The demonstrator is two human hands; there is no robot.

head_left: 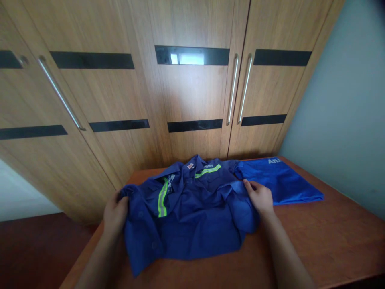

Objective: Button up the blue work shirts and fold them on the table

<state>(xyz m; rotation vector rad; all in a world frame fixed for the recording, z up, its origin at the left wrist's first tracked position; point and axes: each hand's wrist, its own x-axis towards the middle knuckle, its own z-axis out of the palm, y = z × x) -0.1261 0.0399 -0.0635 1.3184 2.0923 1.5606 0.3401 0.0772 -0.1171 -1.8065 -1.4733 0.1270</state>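
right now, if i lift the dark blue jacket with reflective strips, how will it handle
The jacket will probably flop, since its cloth shows soft folds. It may sag between the left hand and right hand, which grip opposite sides. Rolling seems unlikely, as it is spread across the table.

The jacket [192, 224] is navy, its bands [163, 198] striped yellow-green and grey — the cloth [288, 182] brighter blue with white lettering [274, 161], the worktop [333, 233] reddish-brown, the wardrobe [192, 92] tan wood-grain.
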